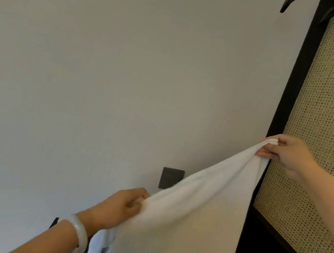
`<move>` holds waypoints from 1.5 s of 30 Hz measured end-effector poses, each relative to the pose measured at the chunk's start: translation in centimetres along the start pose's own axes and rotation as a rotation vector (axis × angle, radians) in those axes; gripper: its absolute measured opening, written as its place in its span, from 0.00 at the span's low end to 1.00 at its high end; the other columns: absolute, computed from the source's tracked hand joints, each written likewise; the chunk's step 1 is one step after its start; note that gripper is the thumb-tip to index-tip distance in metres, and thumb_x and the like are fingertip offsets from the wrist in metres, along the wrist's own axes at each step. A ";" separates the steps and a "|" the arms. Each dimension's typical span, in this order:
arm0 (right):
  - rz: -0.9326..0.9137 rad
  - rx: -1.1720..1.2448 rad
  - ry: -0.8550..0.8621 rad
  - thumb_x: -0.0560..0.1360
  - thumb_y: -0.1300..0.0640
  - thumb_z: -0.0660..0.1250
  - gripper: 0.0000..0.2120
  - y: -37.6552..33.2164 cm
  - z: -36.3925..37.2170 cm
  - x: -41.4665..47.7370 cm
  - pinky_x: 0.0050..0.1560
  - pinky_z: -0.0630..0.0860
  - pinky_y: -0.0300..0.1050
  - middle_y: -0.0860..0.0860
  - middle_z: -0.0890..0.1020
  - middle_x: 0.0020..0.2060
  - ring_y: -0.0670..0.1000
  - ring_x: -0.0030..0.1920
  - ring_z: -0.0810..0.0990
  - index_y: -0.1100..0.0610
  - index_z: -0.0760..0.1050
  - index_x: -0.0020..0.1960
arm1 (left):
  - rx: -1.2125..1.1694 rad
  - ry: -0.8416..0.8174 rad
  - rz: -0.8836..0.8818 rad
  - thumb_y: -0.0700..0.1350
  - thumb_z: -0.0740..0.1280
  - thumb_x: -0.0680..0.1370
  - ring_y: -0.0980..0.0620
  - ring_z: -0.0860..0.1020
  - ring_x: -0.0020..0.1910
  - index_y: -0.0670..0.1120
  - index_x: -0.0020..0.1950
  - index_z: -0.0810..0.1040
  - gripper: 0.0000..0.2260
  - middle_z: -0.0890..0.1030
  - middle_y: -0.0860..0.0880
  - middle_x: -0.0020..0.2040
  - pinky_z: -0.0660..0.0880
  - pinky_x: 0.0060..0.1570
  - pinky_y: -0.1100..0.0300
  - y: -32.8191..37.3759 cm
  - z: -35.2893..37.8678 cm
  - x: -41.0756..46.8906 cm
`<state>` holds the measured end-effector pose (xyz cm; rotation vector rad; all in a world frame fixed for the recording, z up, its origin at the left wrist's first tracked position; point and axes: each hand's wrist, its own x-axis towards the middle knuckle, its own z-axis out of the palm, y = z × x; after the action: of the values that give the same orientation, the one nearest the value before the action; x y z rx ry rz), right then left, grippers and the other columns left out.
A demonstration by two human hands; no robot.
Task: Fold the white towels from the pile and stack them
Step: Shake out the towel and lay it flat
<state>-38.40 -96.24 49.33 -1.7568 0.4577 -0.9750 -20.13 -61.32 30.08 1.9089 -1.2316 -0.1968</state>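
So, white towel [186, 225] stretched in the air, left hand [122, 208] gripping one corner, right hand [286, 154] pinching the other, plain wall [106, 64] behind

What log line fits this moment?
phase: held spread in air | left hand: grips white cloth towel edge | right hand: pinches raised corner | fold: not yet started

We see a furnished room, home or hotel: pale wall [104, 74] on the left, dark switch plate [171, 179] lower centre, dark-framed cane panel [329, 127] at right.
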 end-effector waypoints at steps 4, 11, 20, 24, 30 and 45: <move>0.003 0.024 0.002 0.77 0.73 0.63 0.08 1.0 -0.7 0.0 0.38 0.83 0.38 0.61 0.82 0.41 0.56 0.40 0.85 0.69 0.76 0.55 | -0.093 -0.047 0.025 0.36 0.58 0.81 0.62 0.78 0.55 0.58 0.56 0.81 0.19 0.80 0.61 0.54 0.71 0.55 0.70 0.6 0.5 -0.5; 0.033 0.031 0.012 0.77 0.72 0.64 0.08 1.9 -0.6 0.5 0.41 0.83 0.41 0.61 0.81 0.44 0.57 0.43 0.84 0.69 0.76 0.56 | -0.437 -0.088 -0.103 0.43 0.66 0.73 0.54 0.79 0.43 0.51 0.39 0.75 0.05 0.79 0.52 0.40 0.75 0.43 0.63 1.8 0.6 -0.8; 0.002 0.062 -0.006 0.77 0.72 0.63 0.07 1.9 0.2 1.0 0.39 0.82 0.38 0.59 0.82 0.44 0.55 0.44 0.84 0.64 0.77 0.48 | 0.189 -0.081 0.067 0.51 0.66 0.79 0.62 0.70 0.37 0.53 0.42 0.73 0.08 0.73 0.59 0.40 0.67 0.40 0.72 1.7 3.3 0.0; -0.016 0.046 -0.048 0.76 0.72 0.65 0.05 2.2 0.2 1.1 0.41 0.82 0.38 0.61 0.82 0.44 0.56 0.44 0.85 0.65 0.78 0.48 | 0.473 -0.013 0.082 0.45 0.59 0.80 0.55 0.72 0.42 0.50 0.46 0.70 0.04 0.71 0.55 0.44 0.67 0.40 0.67 0.4 3.2 0.6; -0.005 -0.139 -0.110 0.69 0.67 0.75 0.11 3.5 -0.1 0.4 0.53 0.80 0.45 0.61 0.84 0.47 0.56 0.48 0.85 0.64 0.80 0.50 | 0.673 0.249 -0.013 0.47 0.63 0.81 0.46 0.78 0.50 0.45 0.48 0.80 0.09 0.74 0.50 0.45 0.69 0.50 0.57 0.0 -5.7 4.4; -0.250 0.003 0.107 0.77 0.67 0.68 0.24 -12.6 -1.1 8.4 0.35 0.84 0.47 0.64 0.83 0.42 0.59 0.35 0.86 0.68 0.67 0.71 | 0.867 0.793 0.046 0.46 0.65 0.80 0.47 0.72 0.39 0.43 0.37 0.74 0.13 0.74 0.48 0.37 0.65 0.39 0.58 23.8 -27.8 12.4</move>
<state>-35.97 -97.69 64.29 -1.7940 0.3072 -1.2498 -15.40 -59.86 68.44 2.2725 -0.8311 1.1865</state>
